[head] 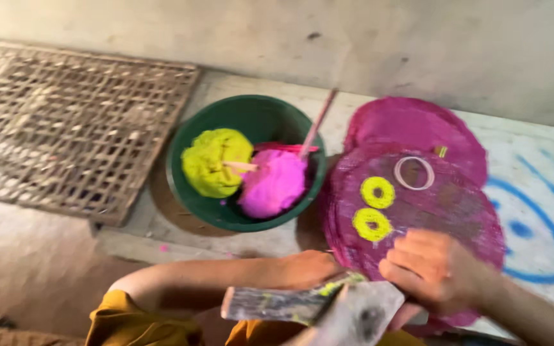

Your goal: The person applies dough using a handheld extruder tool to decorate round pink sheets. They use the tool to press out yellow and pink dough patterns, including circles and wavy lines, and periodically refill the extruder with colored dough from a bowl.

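Note:
My right hand (434,269) lies with curled fingers on the near part of a stack of round magenta woven discs (456,205); whatever it may hold is hidden. The top disc carries two yellow-green rings (374,208) and a pale ring (414,173). My left hand (309,269) is at the near left edge of the discs, just above a grey wooden block (277,304) smeared with yellow-green; its grip is blurred. A second grey piece (361,314) sits between both hands.
A green bowl (190,138) left of the discs holds a yellow-green lump (213,160), a pink lump (274,182) and thin sticks (318,122). A woven bamboo lattice (65,122) lies at the far left. The surface at right has blue painted rings (540,224). A wall runs behind.

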